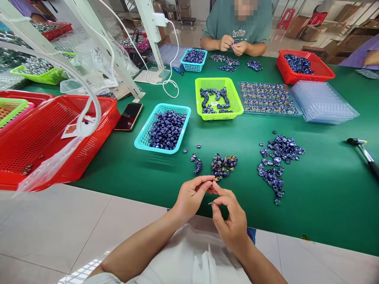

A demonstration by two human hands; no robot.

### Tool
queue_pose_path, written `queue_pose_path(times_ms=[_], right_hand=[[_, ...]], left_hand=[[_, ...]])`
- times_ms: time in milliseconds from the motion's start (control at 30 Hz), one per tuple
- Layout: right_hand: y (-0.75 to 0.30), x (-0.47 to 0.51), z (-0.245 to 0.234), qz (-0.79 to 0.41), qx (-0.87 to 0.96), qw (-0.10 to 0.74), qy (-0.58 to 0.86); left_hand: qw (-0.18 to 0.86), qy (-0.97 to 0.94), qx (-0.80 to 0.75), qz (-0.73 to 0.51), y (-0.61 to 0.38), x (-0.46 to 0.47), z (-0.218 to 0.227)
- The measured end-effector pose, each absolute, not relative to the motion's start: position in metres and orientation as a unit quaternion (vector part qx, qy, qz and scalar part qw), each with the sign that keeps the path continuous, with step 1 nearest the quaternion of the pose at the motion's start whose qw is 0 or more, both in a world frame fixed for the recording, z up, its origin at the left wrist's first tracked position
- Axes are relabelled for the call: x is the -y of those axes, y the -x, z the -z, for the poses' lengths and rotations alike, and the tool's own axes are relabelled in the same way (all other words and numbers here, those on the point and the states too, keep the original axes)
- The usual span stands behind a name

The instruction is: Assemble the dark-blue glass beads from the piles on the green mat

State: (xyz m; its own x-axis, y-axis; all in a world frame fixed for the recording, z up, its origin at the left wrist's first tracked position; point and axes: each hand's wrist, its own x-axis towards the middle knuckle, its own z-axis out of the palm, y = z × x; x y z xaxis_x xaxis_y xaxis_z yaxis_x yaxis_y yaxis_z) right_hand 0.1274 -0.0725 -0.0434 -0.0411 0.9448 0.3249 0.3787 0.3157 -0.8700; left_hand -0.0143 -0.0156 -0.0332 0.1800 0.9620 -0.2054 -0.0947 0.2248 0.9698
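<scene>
Near the table's front edge, my left hand [192, 196] pinches a small dark piece, mostly hidden by the fingertips. My right hand [232, 219] meets it there with one fingertip, while its thumb and index finger pinch a tiny shiny piece [211, 203] too small to name. Just beyond my fingers lies a small pile of dark, ring-like pieces with orange and gold parts [224, 165]. To its left sit a short curved row of dark blue pieces [197, 166] and a few loose ones. Farther right spreads a heap of flat, shiny dark blue discs [281, 149].
A light blue basket [156, 150] of dark rings and a lime green basket [237, 107] stand ahead. Behind are a filled clear tray [269, 98], stacked clear trays [325, 104] and a co-worker [237, 27]. A red basket [97, 134] is left, a hammer [363, 152] right.
</scene>
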Motion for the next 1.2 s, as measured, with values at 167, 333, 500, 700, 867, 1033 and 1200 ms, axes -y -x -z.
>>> queue_pose_path(times_ms=[167,333,500,700,867,1033,1200], right_hand=[[-0.128,0.073,0.043,-0.321,0.647,0.455,0.52],[-0.137,0.069,0.04,-0.421,0.554,0.484,0.531],[-0.144,0.058,0.03,-0.398,0.557,0.468,0.559],[-0.146,0.05,0.026,-0.46,0.559,0.414,0.552],[-0.146,0.049,0.029,-0.498,0.516,0.408,0.565],[-0.146,0.049,0.033,-0.508,0.499,0.415,0.566],[-0.146,0.046,0.037,-0.525,0.487,0.421,0.557]], left_hand=[[0.634,-0.466,-0.487,-0.379,0.018,0.014,0.034],[0.601,-0.52,-0.48,-0.371,0.025,0.015,0.042],[0.546,-0.617,-0.387,-0.413,0.027,0.017,0.051],[0.501,-0.691,-0.308,-0.421,0.029,0.012,0.048],[0.501,-0.695,-0.342,-0.387,0.031,0.01,0.04],[0.512,-0.672,-0.374,-0.382,0.03,0.011,0.04],[0.511,-0.667,-0.36,-0.405,0.029,0.013,0.044]])
